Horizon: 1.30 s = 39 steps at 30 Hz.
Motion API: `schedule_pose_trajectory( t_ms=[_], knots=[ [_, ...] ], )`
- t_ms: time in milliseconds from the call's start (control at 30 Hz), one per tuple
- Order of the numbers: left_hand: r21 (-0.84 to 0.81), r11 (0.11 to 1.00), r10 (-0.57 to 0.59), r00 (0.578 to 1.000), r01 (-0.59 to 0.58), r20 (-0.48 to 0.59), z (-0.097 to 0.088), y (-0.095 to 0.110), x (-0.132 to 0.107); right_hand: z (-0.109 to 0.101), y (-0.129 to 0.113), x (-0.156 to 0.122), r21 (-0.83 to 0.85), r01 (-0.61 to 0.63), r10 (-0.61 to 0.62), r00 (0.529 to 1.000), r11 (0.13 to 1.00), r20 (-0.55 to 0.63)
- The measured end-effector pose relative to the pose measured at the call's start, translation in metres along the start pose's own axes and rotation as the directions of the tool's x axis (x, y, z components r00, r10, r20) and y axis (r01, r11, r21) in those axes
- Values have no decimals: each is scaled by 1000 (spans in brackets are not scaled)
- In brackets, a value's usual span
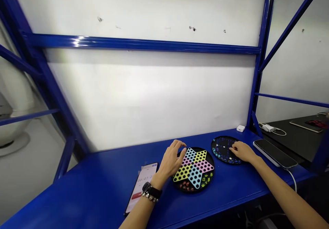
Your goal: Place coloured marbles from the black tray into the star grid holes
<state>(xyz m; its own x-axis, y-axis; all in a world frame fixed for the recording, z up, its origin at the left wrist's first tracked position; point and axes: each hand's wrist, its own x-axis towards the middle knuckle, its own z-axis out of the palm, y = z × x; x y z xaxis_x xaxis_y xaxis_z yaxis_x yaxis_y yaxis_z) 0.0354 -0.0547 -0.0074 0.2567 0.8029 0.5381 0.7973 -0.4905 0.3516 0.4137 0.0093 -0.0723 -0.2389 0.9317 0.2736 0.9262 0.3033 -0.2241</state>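
Observation:
My left hand (pixel 171 158) hovers at the left rim of a round Chinese checkers board (pixel 192 167), thumb and fingers apart, nothing visible between them. The board has a star of blue, yellow and pink points with black holes. Reddish marbles (pixel 185 185) and yellow-green marbles (pixel 206 179) lie in the black rim around the star. To the right, a round black tray (pixel 223 148) holds blue, teal and a few white marbles. My right hand (pixel 243 151) reaches over this tray's right side, its fingers curled together; whatever they pinch is hidden.
A phone with a running timer (pixel 144 182) lies left of the board, partly behind my left wrist. Another phone (pixel 276 153) rests on a white block with a cable at right. A small white adapter (pixel 241 128) stands at the back. Blue metal posts (pixel 254 81) frame the table.

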Motion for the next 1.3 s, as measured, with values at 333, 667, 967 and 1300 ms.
schedule_pose_trajectory(
  t_ms=[333, 667, 967, 1300],
  knots=[
    [3, 1000, -31, 999, 31, 39, 1, -8, -7, -2, 14, -46, 184, 1, 22, 992, 983, -122],
    [1, 997, -75, 996, 75, 55, -8, -13, -7, -12, -6, -66, 243, 45, -4, 986, 969, -166],
    [279, 953, -198, 939, 117, 282, -21, -15, -37, -8, 1, -72, 350, -37, 108, 977, 936, -185],
    [628, 778, -265, 892, -26, 366, -10, 10, -39, -11, -1, -72, 401, -30, 99, 983, 916, -153]
  ],
)
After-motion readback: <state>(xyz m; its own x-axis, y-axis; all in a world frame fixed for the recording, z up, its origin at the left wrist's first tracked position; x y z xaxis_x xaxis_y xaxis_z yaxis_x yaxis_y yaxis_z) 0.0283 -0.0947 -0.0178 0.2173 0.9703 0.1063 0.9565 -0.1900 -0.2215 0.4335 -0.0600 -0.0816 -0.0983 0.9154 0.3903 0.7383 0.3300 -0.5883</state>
